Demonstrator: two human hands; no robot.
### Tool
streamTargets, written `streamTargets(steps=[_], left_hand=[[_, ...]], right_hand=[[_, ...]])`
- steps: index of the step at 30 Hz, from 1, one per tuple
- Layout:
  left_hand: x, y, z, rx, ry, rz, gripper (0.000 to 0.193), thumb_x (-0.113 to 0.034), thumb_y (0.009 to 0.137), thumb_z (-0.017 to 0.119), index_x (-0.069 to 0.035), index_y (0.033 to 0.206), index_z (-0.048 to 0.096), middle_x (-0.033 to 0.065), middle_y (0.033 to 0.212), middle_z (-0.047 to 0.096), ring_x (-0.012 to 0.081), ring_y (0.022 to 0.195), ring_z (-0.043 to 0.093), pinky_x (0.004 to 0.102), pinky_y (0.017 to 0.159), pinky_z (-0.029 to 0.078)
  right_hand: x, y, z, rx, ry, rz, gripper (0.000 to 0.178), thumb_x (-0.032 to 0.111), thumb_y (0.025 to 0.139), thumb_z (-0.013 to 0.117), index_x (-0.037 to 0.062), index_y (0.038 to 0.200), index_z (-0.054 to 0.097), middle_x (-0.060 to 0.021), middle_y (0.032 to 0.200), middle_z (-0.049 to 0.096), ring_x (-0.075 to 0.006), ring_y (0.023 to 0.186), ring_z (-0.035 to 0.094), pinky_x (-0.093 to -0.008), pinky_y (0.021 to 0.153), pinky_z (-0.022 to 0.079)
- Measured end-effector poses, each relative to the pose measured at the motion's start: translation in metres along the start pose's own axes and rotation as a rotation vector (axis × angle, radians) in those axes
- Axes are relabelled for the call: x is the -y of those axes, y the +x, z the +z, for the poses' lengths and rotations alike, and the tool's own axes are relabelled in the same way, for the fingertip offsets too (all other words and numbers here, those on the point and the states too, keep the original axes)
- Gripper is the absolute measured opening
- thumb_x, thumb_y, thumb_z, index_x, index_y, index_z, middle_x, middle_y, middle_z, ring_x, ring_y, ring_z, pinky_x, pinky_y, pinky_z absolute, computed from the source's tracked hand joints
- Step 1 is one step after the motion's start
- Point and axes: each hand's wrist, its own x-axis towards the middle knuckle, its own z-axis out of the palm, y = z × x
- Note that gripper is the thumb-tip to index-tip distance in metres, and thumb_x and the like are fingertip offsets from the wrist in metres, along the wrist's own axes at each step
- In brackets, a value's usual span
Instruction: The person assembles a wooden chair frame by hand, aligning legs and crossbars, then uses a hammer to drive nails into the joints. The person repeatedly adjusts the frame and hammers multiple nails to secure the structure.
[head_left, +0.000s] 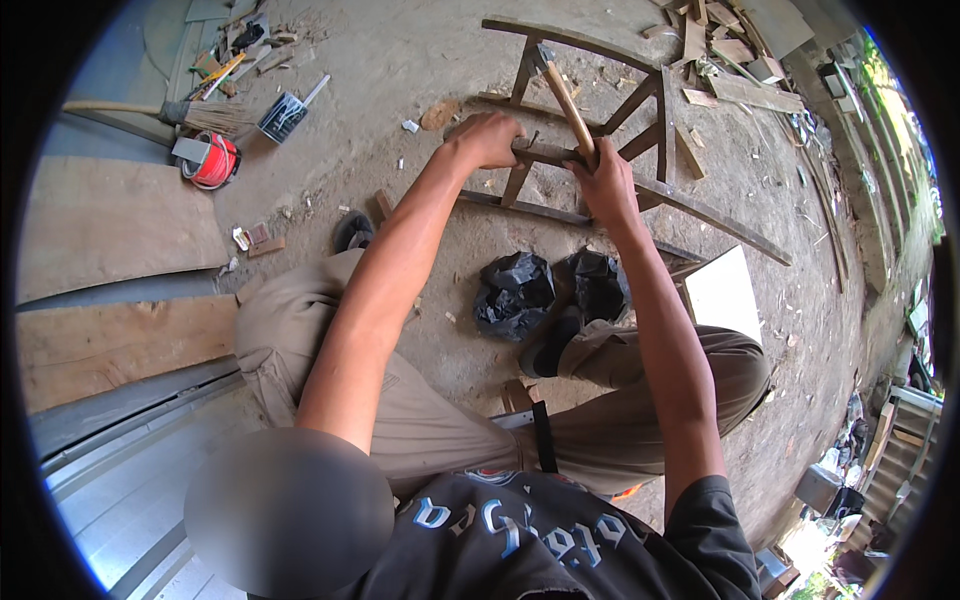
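A dark wooden frame (664, 120), built of long rails and short crosspieces, stands on the ground in front of me. My left hand (486, 140) is closed around the left end of its upper rail. Close to those fingers, a small thin piece like a nail (534, 136) sticks up from the rail. My right hand (606, 184) grips the light wooden handle of a hammer (566, 98), its dark head pointing away and up. That hand also rests against the rail. My fingers hide part of the rail and the handle's lower end.
Two black plastic bags (514, 294) lie by my feet, with a white board (722, 292) to their right. Scrap wood (750, 92) is piled at the far right. Left are a red bucket (212, 162), a broom (200, 116) and a dustpan (284, 118).
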Motion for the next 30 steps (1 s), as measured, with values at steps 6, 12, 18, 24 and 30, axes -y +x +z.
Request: streamTargets(steps=[6, 12, 18, 24, 30], left_hand=[[0.003, 0.000, 0.004, -0.041, -0.020, 0.020, 0.050, -0.036, 0.069, 0.083, -0.013, 0.112, 0.071, 0.0143, 0.107, 0.071, 0.0323, 0.101, 0.067, 0.0423, 0.090, 0.053], [0.010, 0.000, -0.004, 0.128, 0.118, 0.005, 0.045, -0.036, 0.072, 0.081, -0.011, 0.108, 0.071, 0.0149, 0.106, 0.070, 0.0324, 0.101, 0.067, 0.0422, 0.089, 0.054], [0.008, 0.001, -0.002, 0.119, 0.196, -0.093, 0.019, -0.011, 0.076, 0.067, -0.002, 0.090, 0.073, 0.0209, 0.095, 0.071, 0.0346, 0.091, 0.070, 0.0428, 0.080, 0.057], [0.002, 0.002, 0.000, 0.041, 0.204, -0.055, 0.019, -0.003, 0.076, 0.057, -0.005, 0.085, 0.073, 0.0156, 0.092, 0.073, 0.0279, 0.085, 0.073, 0.0388, 0.074, 0.059], [0.003, -0.006, -0.008, 0.122, 0.174, -0.125, 0.020, -0.001, 0.076, 0.055, -0.004, 0.086, 0.073, 0.0159, 0.095, 0.073, 0.0286, 0.085, 0.072, 0.0395, 0.075, 0.059]], right_hand=[[0.000, 0.001, 0.001, 0.005, -0.028, 0.012, 0.036, 0.017, 0.082, 0.076, -0.0029, 0.100, 0.052, -0.0261, 0.087, 0.063, -0.0468, 0.086, 0.062, -0.0489, 0.071, 0.048], [-0.001, 0.000, 0.004, -0.005, 0.001, -0.011, 0.037, 0.019, 0.081, 0.077, -0.0023, 0.100, 0.053, -0.0256, 0.087, 0.063, -0.0465, 0.086, 0.062, -0.0484, 0.071, 0.048], [-0.001, 0.003, 0.001, 0.027, -0.048, -0.010, 0.036, 0.020, 0.082, 0.077, -0.0024, 0.096, 0.052, -0.0252, 0.085, 0.063, -0.0464, 0.084, 0.061, -0.0488, 0.070, 0.047], [0.030, -0.027, -0.024, -0.034, 0.098, 0.045, 0.027, 0.021, 0.091, 0.068, -0.0011, 0.088, 0.052, -0.0235, 0.074, 0.060, -0.0444, 0.072, 0.061, -0.0454, 0.060, 0.046], [0.080, -0.079, -0.054, 0.219, 0.094, 0.280, 0.034, 0.031, 0.096, 0.060, -0.0015, 0.089, 0.055, -0.0159, 0.067, 0.056, -0.0264, 0.059, 0.055, -0.0372, 0.057, 0.044]])
